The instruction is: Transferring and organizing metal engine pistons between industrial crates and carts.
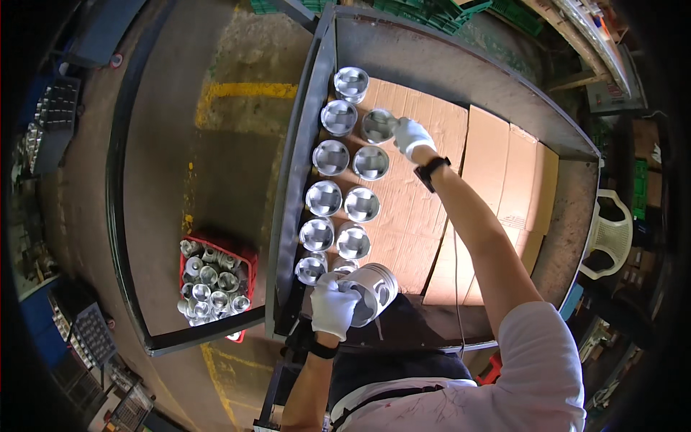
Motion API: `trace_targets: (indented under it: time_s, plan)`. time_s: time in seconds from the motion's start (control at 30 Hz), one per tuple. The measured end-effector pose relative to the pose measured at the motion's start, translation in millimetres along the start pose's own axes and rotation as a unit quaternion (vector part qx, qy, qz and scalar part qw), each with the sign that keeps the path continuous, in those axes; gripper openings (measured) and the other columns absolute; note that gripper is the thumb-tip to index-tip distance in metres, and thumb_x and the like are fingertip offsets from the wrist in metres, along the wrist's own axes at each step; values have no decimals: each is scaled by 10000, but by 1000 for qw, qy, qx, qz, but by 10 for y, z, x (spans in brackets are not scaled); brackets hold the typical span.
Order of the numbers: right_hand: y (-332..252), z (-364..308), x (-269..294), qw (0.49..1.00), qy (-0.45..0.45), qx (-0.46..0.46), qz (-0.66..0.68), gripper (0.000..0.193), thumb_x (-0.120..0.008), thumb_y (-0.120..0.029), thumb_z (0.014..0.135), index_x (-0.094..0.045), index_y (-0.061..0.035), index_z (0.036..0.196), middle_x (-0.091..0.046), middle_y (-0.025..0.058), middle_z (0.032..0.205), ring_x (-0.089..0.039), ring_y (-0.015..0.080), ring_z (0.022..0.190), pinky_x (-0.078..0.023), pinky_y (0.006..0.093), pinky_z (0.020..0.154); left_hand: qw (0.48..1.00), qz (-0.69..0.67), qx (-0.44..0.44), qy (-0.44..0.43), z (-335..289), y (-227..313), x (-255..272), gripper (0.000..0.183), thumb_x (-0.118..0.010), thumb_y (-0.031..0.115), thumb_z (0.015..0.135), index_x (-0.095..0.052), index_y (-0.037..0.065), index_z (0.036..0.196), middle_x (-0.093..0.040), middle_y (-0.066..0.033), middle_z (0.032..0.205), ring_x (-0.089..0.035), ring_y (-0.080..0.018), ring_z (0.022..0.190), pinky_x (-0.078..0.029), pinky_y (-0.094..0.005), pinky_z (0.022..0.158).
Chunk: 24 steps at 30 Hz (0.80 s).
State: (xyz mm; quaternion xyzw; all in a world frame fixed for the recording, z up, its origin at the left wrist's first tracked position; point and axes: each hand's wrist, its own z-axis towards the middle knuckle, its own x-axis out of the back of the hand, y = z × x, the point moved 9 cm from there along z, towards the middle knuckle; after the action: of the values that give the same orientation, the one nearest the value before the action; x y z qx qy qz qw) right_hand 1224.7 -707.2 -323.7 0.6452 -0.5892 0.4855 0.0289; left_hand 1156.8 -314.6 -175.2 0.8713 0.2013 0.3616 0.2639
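Silvery metal pistons stand crown up in two rows along the left side of a tray lined with cardboard (425, 137). My left hand (333, 306), in a white glove, is closed on a piston (374, 289) at the near end, tilted so its ring grooves and hollow side show. My right hand (414, 137), also gloved, reaches far forward. Its fingers are closed at the right rim of the farthest piston (378, 126) in the second row. That piston seems to stand on the cardboard. Behind my left hand, a standing piston (346, 265) is partly hidden.
Raised metal walls (468, 61) edge the tray. A thin cable (455, 288) hangs over its near side. On the floor to the left, a red crate (252, 270) holds several metal parts. A white plastic chair (612, 234) stands at the right, and green crates (439, 11) lie beyond.
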Motion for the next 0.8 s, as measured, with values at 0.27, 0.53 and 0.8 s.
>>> trace_targets:
  time_s: [0.27,0.53,0.8]
  plan:
    - [-906,-2855,-241,825,-397,334,-224,414,-486,-440,945,-608,-102,1151,-674,155,884,-676,315,835,-532,386,687,951,230,-190,84,270,750,-301,122,-643,97,735,-600,22,821,-628,-170,813,-633,-341,723,-505,-454,657]
    - [-263,-1535,378,908,-32,411,-78,298,-554,-217,914,-607,-74,1169,-674,96,978,-666,263,780,-542,361,695,982,-158,-106,-16,306,726,-398,351,-657,164,882,-607,-20,1176,-654,-112,960,-638,-179,775,-539,-308,700]
    - [123,715,547,974,83,-10,211,237,-585,-200,910,-644,-40,1074,-684,125,817,-652,221,644,-516,358,563,922,-345,137,-110,-527,-63,-596,350,-591,95,940,-570,-17,1270,-645,-96,1121,-637,-128,922,-574,-285,763]
